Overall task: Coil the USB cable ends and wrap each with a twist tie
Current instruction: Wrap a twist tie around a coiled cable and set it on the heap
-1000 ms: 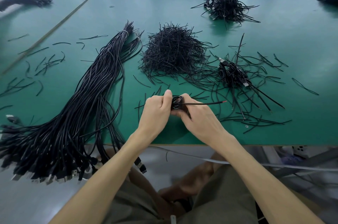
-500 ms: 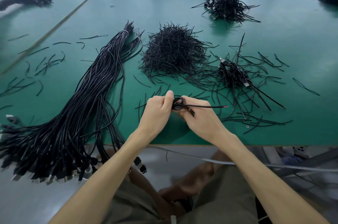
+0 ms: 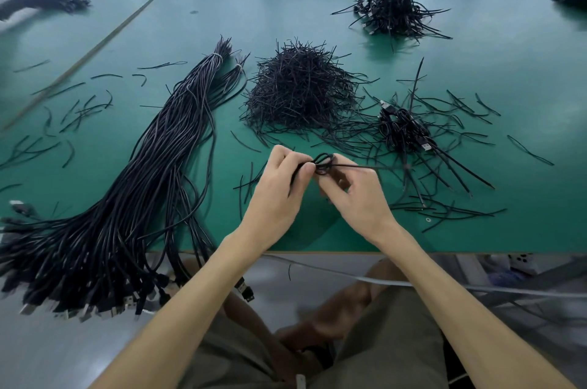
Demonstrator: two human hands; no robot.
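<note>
A small black coil of USB cable (image 3: 324,163) hangs just above the green table (image 3: 286,17), between my two hands. My left hand (image 3: 279,188) pinches the coil's left side with thumb and curled fingers. From the right and below, my right hand (image 3: 355,195) grips the coil with curled fingers. A thin black strand (image 3: 359,167), cable end or twist tie, sticks out to the right from the coil. Which part of the coil the tie wraps is hidden by my fingers.
A thick bundle of black USB cables (image 3: 133,198) lies at the left, its plugs hanging over the table's front edge. A heap of black twist ties (image 3: 301,87) sits behind my hands. Coiled cables (image 3: 403,131) lie to the right, another pile (image 3: 394,10) far back.
Both hands have lifted the coil slightly up and away from me. The fingers have shifted around the coil, and the strand still points right.
</note>
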